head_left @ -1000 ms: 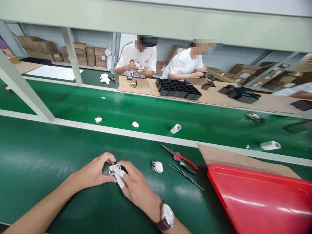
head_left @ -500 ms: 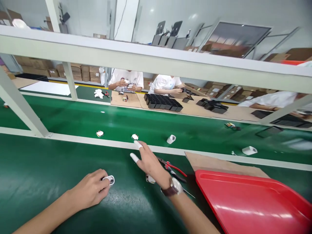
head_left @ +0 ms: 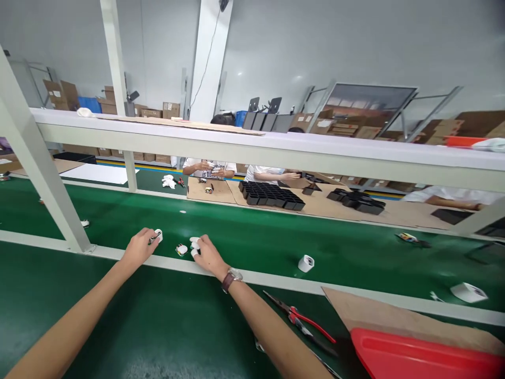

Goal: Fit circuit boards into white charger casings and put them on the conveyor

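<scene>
My left hand (head_left: 139, 248) is closed round a small white plastic housing (head_left: 158, 236), whose open end shows a dark inside. It hovers over the strip beyond the pale rail. My right hand (head_left: 211, 258), with white covers on finger and thumb tips and a watch on its wrist, pinches what looks like a small white part (head_left: 196, 246), mostly hidden by the fingertips. Just left of those fingertips lies a small round white part with coloured bits (head_left: 181, 250) on the green surface. Red-handled long-nose pliers (head_left: 294, 315) rest to the right of my right forearm.
A red tray (head_left: 426, 352) sits on brown cardboard (head_left: 374, 310) at the right. White housings (head_left: 306, 263) lie on the green strip. A pale rail (head_left: 276, 279) and an overhead beam (head_left: 256, 150) cross the view. Co-workers sit opposite, near black divided trays (head_left: 272, 196).
Both hands have moved forward; the left carries the white housing past the rail. The right has closed, and one small white part is gone from the strip. The view has tilted up.
</scene>
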Demonstrator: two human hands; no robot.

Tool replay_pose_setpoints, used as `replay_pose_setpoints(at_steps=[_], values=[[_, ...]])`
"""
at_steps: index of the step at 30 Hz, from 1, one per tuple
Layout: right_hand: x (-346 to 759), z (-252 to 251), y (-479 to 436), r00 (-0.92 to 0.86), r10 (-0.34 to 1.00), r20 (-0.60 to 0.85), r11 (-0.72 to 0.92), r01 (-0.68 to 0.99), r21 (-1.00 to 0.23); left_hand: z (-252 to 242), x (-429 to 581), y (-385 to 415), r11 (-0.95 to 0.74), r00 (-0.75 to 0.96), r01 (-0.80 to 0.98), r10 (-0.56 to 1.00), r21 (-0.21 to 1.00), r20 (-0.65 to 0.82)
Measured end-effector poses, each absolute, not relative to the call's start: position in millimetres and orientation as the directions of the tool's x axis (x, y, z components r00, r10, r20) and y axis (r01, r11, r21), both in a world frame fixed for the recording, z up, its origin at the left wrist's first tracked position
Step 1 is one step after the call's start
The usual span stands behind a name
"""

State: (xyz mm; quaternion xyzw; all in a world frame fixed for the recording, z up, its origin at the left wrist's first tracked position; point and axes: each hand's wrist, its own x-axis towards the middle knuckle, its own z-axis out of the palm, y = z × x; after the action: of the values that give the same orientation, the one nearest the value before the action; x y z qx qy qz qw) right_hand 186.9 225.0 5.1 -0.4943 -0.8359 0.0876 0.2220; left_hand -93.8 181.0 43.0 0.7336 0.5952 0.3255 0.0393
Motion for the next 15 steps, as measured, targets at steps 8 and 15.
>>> replay_pose_setpoints(at_steps=[8,15], values=[[157.7,19.8,218.6,-0.453,0.806,0.381,0.587,0.694,-0.416,21.7,-89.8,170.1,-0.312,0.109,0.833,0.902,0.457,0.418],[208.5,5.7,120.2,-0.600,0.650,0.467,0.757,0.452,-0.472,81.6,-203.0,-9.5,-0.242,-0.070,0.840,0.839,0.486,0.539]])
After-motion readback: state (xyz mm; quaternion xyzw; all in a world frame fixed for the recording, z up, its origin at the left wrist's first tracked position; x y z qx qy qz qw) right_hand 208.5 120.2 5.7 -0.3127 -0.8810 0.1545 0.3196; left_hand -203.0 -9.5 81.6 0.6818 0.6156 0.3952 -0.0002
